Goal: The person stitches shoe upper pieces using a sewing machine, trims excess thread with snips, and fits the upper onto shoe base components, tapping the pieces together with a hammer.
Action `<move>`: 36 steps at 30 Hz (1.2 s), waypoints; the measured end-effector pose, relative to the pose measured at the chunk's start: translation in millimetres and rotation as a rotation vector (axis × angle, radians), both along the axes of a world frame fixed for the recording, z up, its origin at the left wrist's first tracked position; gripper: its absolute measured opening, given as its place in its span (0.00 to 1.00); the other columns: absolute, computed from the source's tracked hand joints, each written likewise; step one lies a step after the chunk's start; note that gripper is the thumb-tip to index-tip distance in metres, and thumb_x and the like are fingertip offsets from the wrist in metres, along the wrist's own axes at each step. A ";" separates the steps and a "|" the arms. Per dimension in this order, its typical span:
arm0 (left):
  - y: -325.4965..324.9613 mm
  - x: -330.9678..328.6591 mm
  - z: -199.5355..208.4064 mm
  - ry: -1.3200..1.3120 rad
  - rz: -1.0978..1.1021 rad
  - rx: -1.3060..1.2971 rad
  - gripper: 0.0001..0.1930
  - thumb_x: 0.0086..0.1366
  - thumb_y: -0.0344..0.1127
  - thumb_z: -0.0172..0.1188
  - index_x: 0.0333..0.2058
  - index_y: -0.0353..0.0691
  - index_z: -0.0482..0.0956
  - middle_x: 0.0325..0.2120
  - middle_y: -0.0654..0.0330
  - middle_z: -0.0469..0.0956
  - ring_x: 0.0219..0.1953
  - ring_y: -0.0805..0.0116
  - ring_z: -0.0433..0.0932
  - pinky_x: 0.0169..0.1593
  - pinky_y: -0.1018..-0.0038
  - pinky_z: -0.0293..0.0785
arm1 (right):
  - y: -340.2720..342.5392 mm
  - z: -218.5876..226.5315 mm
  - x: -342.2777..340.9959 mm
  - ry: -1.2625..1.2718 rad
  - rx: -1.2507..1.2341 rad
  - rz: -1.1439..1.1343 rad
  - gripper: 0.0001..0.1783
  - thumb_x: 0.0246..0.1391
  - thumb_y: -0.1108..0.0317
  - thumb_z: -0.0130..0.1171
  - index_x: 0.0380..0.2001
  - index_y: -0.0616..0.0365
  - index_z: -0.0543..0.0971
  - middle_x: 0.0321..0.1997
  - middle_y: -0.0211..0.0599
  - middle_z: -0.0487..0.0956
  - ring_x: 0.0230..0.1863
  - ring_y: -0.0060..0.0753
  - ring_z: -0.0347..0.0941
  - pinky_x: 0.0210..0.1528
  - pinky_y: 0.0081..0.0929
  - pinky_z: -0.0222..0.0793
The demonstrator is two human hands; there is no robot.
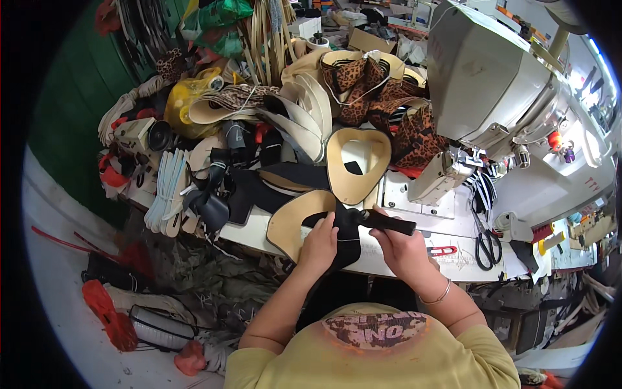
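My left hand (319, 244) lies on a shoe upper with tan lining (282, 227) and black outer material, its fingers closed over the edge near the middle. In my right hand (403, 251) is a short hammer (391, 222) with a thick black handle. The hammer's dark rounded head is over the black part of the upper, close to my left fingertips; I cannot tell whether it touches. Just beyond lies another tan-lined upper (334, 170) with an open middle. Black shoe pieces (247, 194) are spread to the left of both.
A sewing machine (486, 78) stands at the right. Black scissors (486, 243) and a red-handled cutter (442, 251) lie right of my right hand. Leopard-print uppers (363, 84) are piled at the back. Pale strips (167, 191) and a yellow bag (192, 104) crowd the left side.
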State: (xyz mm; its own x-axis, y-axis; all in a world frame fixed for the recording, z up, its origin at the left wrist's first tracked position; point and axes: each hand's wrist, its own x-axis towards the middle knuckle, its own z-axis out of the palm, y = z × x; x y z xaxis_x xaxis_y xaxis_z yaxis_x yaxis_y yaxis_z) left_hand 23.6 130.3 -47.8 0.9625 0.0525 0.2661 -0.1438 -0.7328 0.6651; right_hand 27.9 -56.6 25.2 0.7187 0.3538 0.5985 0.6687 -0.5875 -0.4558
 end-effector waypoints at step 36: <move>32.4 -20.3 12.4 0.188 -0.011 0.017 0.42 0.43 0.48 0.72 0.54 0.32 0.65 0.54 0.51 0.64 0.54 0.53 0.68 0.54 0.64 0.67 | 29.0 -8.8 7.9 0.102 -0.071 0.140 0.13 0.54 0.59 0.56 0.33 0.59 0.76 0.23 0.42 0.76 0.22 0.46 0.74 0.23 0.36 0.71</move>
